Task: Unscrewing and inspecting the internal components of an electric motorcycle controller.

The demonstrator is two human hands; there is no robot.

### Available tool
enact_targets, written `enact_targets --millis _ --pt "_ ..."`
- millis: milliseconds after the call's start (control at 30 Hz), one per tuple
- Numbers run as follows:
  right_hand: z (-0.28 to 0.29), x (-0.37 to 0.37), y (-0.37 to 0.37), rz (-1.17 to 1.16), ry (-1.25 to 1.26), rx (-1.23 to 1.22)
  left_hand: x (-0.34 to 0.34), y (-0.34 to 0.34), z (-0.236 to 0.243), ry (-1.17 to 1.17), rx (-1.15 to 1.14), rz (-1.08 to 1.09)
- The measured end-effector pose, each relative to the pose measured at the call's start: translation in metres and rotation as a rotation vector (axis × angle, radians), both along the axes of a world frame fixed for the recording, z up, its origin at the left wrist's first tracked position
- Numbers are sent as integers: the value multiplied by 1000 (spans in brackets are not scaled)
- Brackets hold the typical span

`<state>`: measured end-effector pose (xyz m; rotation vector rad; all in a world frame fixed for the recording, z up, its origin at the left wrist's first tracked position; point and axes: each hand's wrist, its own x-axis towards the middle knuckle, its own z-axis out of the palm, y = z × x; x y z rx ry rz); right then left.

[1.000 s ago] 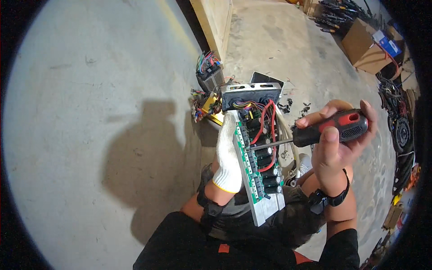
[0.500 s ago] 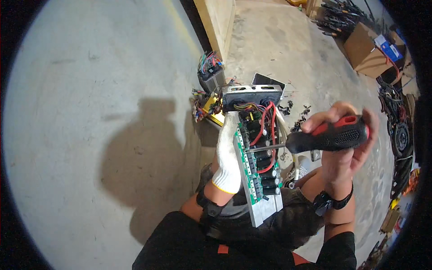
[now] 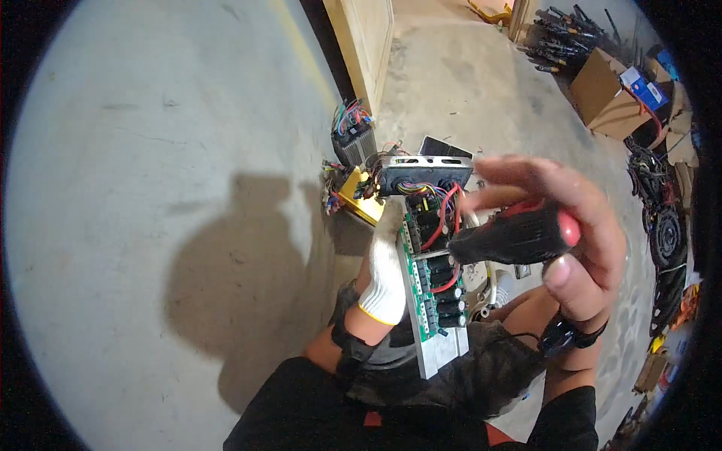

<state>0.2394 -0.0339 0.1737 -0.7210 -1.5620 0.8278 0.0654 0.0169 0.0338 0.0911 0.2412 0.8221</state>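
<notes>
Floor (image 3: 436,83), packet (image 3: 643,89) against box (image 3: 605,99); left grip (image 3: 386,274) around board (image 3: 423,301), right grip (image 3: 600,237) loosely around screwdriver (image 3: 511,237)

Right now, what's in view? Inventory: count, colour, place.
metal plate: one, silver, lower centre
circuit board: one, green, on metal plate
capacitors: several, black, on board
thick wires: uncounted, red, over board
end plate: one, black and silver, beyond board
screwdriver: one, black and red, over board
wooden panel: one, tan, top centre
finned case: one, dark, near wooden panel
yellow case: one, yellow, left of end plate
cardboard box: one, brown, upper right
package: one, blue and white, at box
clutter: uncounted, mostly black, right edge
left hand: one, white glove, holding plate
right hand: one, bare, at screwdriver handle
</notes>
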Motion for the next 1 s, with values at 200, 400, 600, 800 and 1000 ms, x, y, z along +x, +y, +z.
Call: enact_targets --millis 200,400,600,800,1000 --pt "32 14 -8 -184 -394 60 2 3 6 50 -31 12" --pt "39 10 -32 -664 -873 35 2 5 3 155 104 45" --pt "49 6 -38 -886 -1026 -111 10 -3 9 201 31 46" --pt "18 -17 -6 -548 -371 20 -8 8 -12 -100 157 -123" --pt "45 34 -11 17 -434 -89 13 2 14 158 -36 72"
